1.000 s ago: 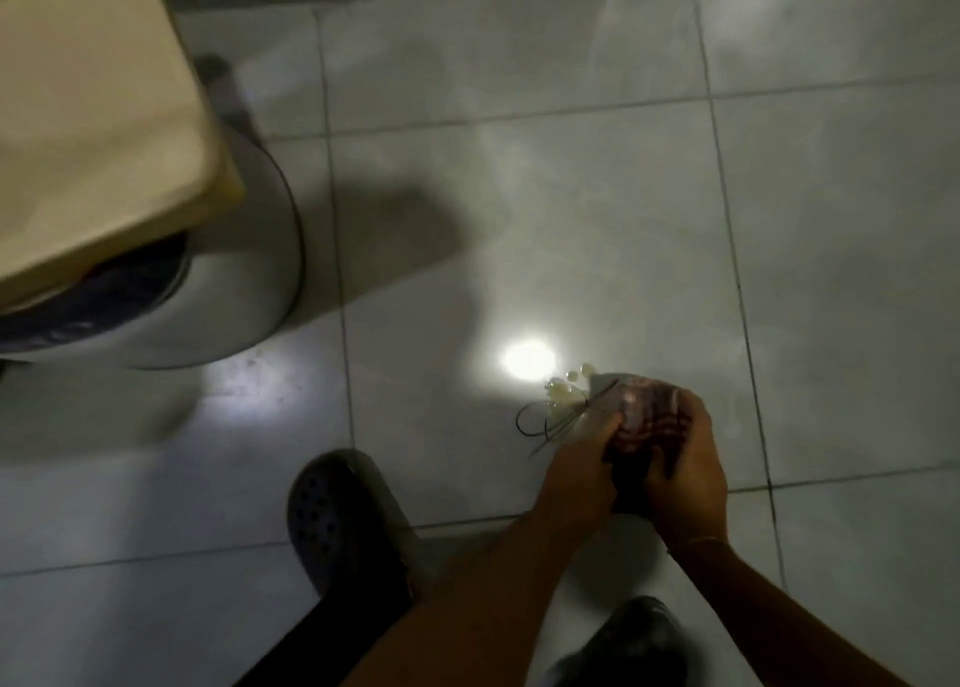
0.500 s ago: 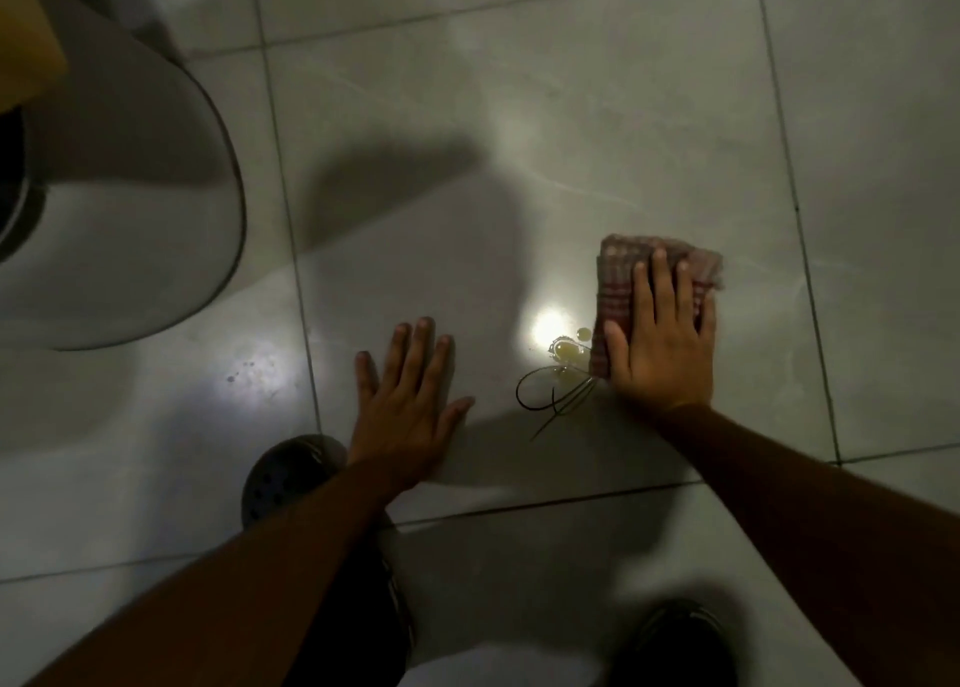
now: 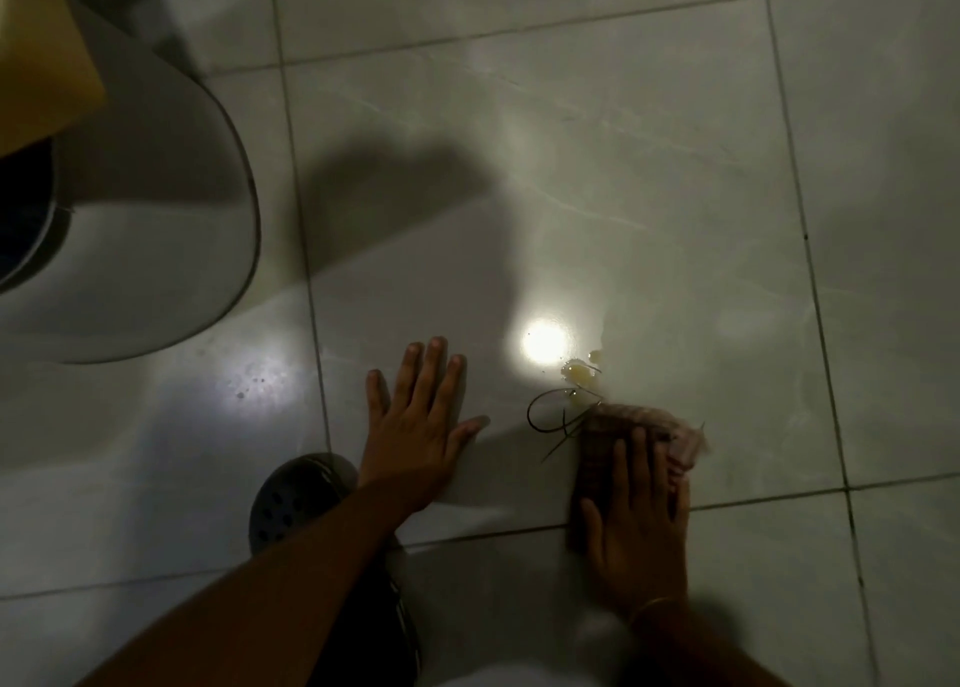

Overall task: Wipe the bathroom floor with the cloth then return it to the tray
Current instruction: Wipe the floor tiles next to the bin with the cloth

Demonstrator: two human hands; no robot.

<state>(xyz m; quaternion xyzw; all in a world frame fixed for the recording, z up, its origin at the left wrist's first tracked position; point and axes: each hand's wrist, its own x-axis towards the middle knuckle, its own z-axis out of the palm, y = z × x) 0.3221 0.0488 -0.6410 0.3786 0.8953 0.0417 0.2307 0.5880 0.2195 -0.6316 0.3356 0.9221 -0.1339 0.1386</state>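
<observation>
Visibly folded, reddish checked cloth [image 3: 598,452] under right hand [image 3: 640,533].

The floor [image 3: 649,192] is made of large pale glossy tiles with faint marble veins; thin dark grout lines [image 3: 813,281] divide it into squares; the room itself is dim. A small round spot of light [image 3: 544,344] reflects very bright on the near part of the middle tile; a softer, wider glow [image 3: 254,382] lies to its left, with some dark specks in it. A broad shadow [image 3: 415,208] falls across the middle tile. At the far left stands a white rounded fixture [image 3: 156,208]; a yellowish flat object [image 3: 41,62] covers its top corner. A few drops of liquid [image 3: 576,372] sit just right of the bright spot.
</observation>
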